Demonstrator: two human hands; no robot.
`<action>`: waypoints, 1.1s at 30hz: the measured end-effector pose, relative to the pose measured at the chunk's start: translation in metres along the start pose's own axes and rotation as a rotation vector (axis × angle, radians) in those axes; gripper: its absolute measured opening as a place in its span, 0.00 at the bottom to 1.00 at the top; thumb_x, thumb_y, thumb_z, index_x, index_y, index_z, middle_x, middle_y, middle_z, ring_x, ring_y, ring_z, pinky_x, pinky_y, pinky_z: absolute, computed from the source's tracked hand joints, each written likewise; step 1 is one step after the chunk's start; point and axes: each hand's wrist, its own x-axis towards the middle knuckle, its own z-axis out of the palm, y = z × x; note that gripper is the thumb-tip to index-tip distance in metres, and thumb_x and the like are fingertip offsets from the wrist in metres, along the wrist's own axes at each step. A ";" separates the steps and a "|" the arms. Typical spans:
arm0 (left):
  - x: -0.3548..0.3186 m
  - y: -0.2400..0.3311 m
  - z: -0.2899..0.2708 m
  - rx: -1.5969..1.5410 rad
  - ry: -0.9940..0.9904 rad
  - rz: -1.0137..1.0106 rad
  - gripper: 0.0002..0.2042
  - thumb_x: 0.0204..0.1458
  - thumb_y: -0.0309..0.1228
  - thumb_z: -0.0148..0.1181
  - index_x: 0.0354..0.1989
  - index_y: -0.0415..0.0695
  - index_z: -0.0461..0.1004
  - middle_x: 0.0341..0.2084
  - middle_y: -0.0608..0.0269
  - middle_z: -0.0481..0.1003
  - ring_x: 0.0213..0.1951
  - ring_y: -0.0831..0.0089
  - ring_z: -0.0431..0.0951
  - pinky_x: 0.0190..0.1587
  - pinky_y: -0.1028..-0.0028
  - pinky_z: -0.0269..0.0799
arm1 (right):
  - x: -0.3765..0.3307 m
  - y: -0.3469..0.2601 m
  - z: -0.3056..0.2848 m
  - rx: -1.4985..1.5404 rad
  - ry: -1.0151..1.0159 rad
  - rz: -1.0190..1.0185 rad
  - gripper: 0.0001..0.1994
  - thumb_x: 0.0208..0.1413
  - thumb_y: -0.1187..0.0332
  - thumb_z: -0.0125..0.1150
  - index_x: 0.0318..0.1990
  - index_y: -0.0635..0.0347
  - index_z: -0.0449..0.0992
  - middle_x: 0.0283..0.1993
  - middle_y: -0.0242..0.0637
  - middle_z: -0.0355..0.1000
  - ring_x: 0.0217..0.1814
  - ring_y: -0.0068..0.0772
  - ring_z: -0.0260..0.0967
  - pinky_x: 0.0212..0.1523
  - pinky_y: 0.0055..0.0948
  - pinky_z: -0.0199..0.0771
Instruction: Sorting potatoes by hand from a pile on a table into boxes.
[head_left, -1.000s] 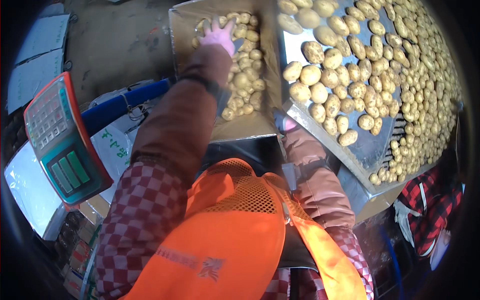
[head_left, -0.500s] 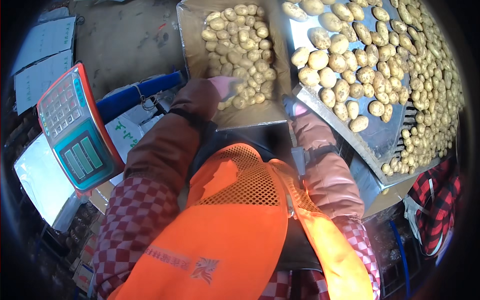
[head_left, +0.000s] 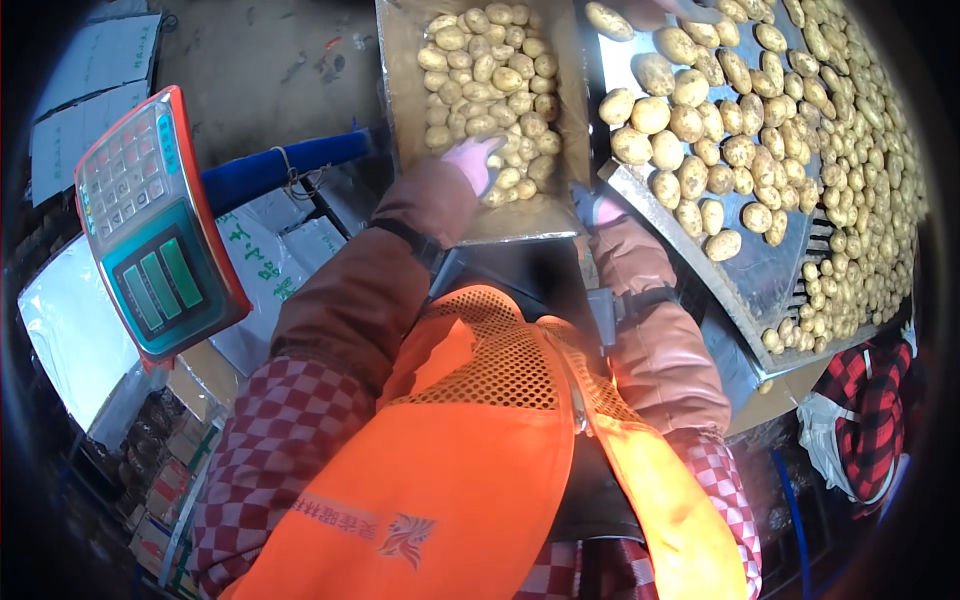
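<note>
My left hand [head_left: 470,163], in a pink and dark glove, lies over the near left part of a lined cardboard box [head_left: 505,222]. Its fingers are spread against the potatoes [head_left: 490,85] that fill the box, and no potato shows in its grasp. Beside the box's near right corner is my right hand [head_left: 600,210], gloved too, close to the corner of a metal sorting table [head_left: 650,207]. Its fingers are mostly hidden by the glove's angle and the box side, so their grip cannot be made out.
Loose potatoes [head_left: 740,150] cover the table on the right, with a dense heap of smaller ones beyond. Another person's blurred hand [head_left: 692,10] is at its far edge. At left stands a red-rimmed scale display [head_left: 150,220] by a blue bar [head_left: 290,168]. White cartons [head_left: 95,60] lie behind.
My left hand has gone from a blur to a clear, spread pose over the potatoes. Another person's hand has appeared at the table's far edge. The whole view has shifted slightly.
</note>
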 end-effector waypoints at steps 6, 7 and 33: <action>-0.012 0.032 -0.001 0.054 -0.230 -0.093 0.17 0.59 0.40 0.58 0.57 0.57 0.79 0.47 0.47 0.81 0.50 0.50 0.81 0.53 0.54 0.75 | -0.015 0.006 -0.014 -0.192 0.207 -0.210 0.26 0.58 0.46 0.67 0.53 0.58 0.81 0.45 0.43 0.82 0.50 0.44 0.78 0.55 0.40 0.76; -0.005 0.040 0.002 0.097 -0.237 -0.071 0.15 0.60 0.40 0.56 0.53 0.56 0.82 0.47 0.48 0.81 0.50 0.49 0.81 0.53 0.54 0.75 | -0.021 0.007 -0.020 -0.058 0.099 -0.082 0.24 0.58 0.48 0.68 0.51 0.58 0.82 0.44 0.42 0.82 0.48 0.41 0.78 0.54 0.38 0.76; 0.011 0.057 0.010 0.117 -0.271 0.084 0.10 0.58 0.29 0.59 0.48 0.46 0.78 0.42 0.50 0.82 0.49 0.53 0.82 0.50 0.57 0.77 | -0.108 -0.006 -0.068 0.686 -0.315 0.147 0.16 0.60 0.69 0.63 0.56 0.53 0.81 0.49 0.39 0.81 0.39 0.34 0.78 0.41 0.31 0.79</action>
